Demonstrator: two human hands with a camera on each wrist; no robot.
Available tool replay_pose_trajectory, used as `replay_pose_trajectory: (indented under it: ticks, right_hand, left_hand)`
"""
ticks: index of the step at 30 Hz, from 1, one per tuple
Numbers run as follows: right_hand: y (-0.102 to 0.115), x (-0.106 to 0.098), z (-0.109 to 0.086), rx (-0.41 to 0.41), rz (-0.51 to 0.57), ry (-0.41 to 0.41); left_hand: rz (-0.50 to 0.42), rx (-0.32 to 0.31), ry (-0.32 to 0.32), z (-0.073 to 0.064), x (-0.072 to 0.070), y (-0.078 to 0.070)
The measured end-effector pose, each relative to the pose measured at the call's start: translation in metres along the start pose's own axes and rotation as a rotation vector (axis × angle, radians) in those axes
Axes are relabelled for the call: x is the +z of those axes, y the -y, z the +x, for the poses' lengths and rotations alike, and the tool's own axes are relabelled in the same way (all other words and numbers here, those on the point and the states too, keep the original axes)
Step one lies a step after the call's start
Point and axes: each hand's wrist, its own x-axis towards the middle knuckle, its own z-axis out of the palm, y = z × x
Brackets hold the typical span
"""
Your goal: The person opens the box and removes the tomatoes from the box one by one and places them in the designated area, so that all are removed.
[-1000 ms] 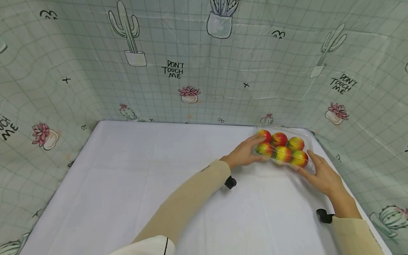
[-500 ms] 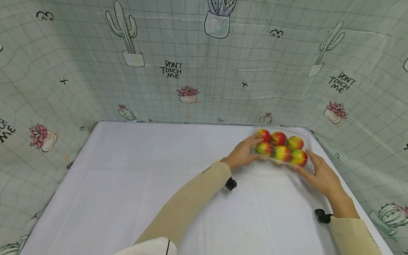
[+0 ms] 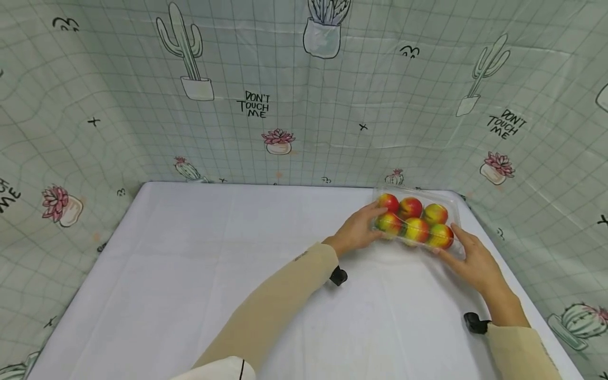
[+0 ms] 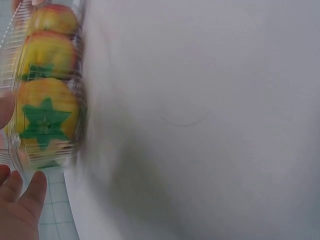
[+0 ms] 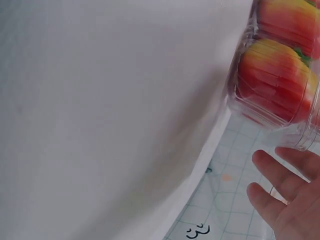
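Note:
A clear plastic clamshell box (image 3: 448, 201) packed with several red-and-yellow fruits (image 3: 417, 230) is near the far right corner of the table. My left hand (image 3: 356, 229) grips its left end, fingers behind and thumb toward the front. At the opposite end, my right hand (image 3: 477, 266) holds the corner between thumb and fingers. The left wrist view shows a fruit (image 4: 46, 120) with a green star-shaped leaf through the ribbed plastic wall. In the right wrist view, spread fingertips (image 5: 262, 160) are just below the box's end (image 5: 270, 122). Shadows fall on the cloth beneath the box.
A white cloth covers the table (image 3: 190, 274), whose right edge runs close beside my right forearm. Behind and at both sides hangs a pale green gridded curtain (image 3: 323, 105) printed with cacti. Small black devices (image 3: 476, 323) sit at both wrists.

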Motion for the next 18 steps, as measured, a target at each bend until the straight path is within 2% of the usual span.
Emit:
replay_pose_trajectory:
  ticks: [11, 18]
  right_hand:
    - [0.014, 0.007, -0.002, -0.005, 0.001, 0.002]
    - [0.021, 0.01, 0.001, -0.029, 0.004, -0.013]
  left_hand:
    - [0.021, 0.052, 0.031, -0.017, -0.013, 0.012]
    - [0.052, 0.073, 0.024, -0.024, -0.02, 0.019]
